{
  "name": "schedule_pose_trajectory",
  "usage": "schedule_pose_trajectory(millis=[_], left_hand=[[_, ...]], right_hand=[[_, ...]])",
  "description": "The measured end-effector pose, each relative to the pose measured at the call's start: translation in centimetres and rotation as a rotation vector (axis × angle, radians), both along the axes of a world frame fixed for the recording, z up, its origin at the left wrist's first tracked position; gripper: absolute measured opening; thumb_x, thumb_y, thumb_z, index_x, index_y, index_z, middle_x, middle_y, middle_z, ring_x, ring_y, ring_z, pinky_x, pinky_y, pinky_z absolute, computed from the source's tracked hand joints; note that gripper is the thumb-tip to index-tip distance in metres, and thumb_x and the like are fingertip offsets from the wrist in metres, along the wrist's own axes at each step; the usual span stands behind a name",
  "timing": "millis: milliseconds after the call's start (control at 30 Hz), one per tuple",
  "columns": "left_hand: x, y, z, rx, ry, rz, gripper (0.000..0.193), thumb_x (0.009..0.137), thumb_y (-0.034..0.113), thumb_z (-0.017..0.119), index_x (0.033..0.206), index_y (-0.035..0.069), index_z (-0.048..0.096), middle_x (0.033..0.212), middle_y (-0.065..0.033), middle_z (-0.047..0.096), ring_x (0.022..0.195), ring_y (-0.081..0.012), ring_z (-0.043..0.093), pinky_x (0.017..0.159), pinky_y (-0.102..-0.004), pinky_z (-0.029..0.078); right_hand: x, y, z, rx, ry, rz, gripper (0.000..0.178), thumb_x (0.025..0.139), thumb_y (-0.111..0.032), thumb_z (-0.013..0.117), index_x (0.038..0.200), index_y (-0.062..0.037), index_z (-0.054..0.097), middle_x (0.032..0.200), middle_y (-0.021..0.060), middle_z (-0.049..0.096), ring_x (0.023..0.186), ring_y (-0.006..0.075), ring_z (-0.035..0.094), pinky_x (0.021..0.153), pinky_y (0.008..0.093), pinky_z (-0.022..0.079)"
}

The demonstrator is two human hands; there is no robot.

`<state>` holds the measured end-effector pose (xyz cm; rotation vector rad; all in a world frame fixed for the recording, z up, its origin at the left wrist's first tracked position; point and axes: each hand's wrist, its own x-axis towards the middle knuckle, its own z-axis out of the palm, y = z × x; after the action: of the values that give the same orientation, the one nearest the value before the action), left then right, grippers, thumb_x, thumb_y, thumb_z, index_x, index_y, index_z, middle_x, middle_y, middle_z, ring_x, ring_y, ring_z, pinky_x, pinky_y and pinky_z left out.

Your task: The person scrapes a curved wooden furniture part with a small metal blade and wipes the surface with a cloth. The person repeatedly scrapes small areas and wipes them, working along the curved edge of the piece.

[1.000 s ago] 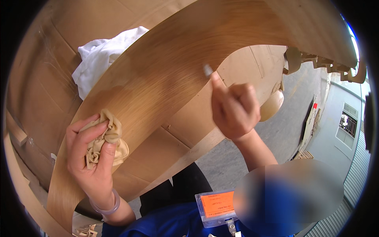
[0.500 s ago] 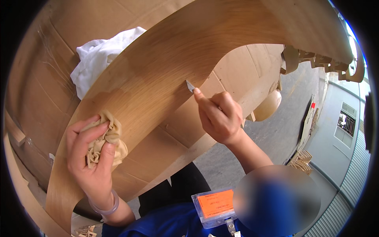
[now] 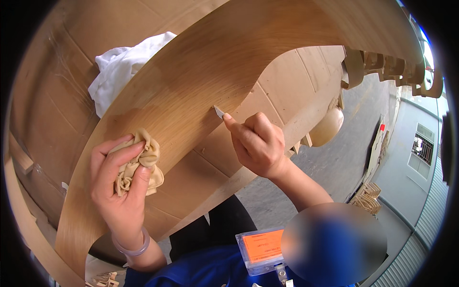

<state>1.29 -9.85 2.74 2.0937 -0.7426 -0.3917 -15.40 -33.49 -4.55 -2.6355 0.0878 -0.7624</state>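
A curved, wood-grained panel (image 3: 191,76) sweeps across the view from lower left to upper right. My left hand (image 3: 117,182) is closed around a crumpled beige cloth (image 3: 143,162) at the panel's left part. Between the fingers of my right hand (image 3: 260,143) is a small knife (image 3: 218,112) with a pointed metal blade. The blade tip meets or hovers just over the panel near its inner edge; I cannot tell which. Most of the knife's handle is hidden in the fist.
Brown cardboard (image 3: 215,153) covers the surface under the panel. A white cloth (image 3: 119,67) lies behind the panel's far edge. Curved wooden pieces (image 3: 392,71) stand in a row at the upper right, and a rounded wooden piece (image 3: 327,126) sits beyond the cardboard's right edge.
My right hand has moved left and slightly down along the panel with the knife. My left hand has shifted a little right and up with the beige cloth.
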Motion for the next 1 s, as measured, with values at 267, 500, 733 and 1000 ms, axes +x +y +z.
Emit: schedule_pose_trajectory(millis=[267, 500, 733, 1000], left_hand=[[-0.2, 0.1, -0.2, 0.002, -0.017, -0.019, 0.03, 0.086, -0.002, 0.082, 0.116, 0.002, 0.08, 0.121, -0.0167, 0.07, 0.113, -0.0286, 0.069, 0.094, -0.0385, 0.056], [-0.3, 0.5, -0.4, -0.006, -0.017, -0.016, 0.032, 0.085, -0.004, 0.081, 0.115, 0.002, 0.08, 0.12, -0.0165, 0.07, 0.113, -0.0288, 0.07, 0.094, -0.039, 0.056], [0.1, -5.6, 0.0, -0.161, -0.082, 0.001, 0.026, 0.089, -0.006, 0.078, 0.115, 0.0, 0.076, 0.122, -0.0124, 0.072, 0.114, -0.0241, 0.069, 0.099, -0.0352, 0.054], [-1.8, -18.7, -5.9, -0.512, -0.437, -0.119, 0.032, 0.079, -0.003, 0.083, 0.107, 0.008, 0.074, 0.11, -0.0115, 0.066, 0.101, -0.0354, 0.065, 0.087, -0.0474, 0.055]], right_hand=[[0.3, 0.3, -0.2, 0.012, -0.03, 0.03, 0.036, 0.078, 0.018, 0.083, 0.108, -0.0012, 0.084, 0.077, 0.0043, 0.047, 0.057, 0.0134, 0.048, 0.047, 0.0322, 0.037], [1.3, 0.3, -0.9, -0.069, -0.1, -0.175, 0.033, 0.08, 0.007, 0.084, 0.112, -0.0015, 0.082, 0.079, 0.0039, 0.044, 0.057, 0.014, 0.048, 0.045, 0.0338, 0.038], [-0.4, 0.3, 1.1, 0.18, -0.225, -0.385, 0.033, 0.081, 0.014, 0.084, 0.111, 0.0004, 0.083, 0.083, 0.0018, 0.055, 0.059, 0.0086, 0.044, 0.05, 0.0257, 0.033], [-2.4, -0.8, 1.3, 0.237, -0.314, -0.543, 0.032, 0.083, 0.014, 0.085, 0.113, 0.0014, 0.082, 0.086, 0.0027, 0.059, 0.062, 0.0061, 0.045, 0.054, 0.0225, 0.034]])
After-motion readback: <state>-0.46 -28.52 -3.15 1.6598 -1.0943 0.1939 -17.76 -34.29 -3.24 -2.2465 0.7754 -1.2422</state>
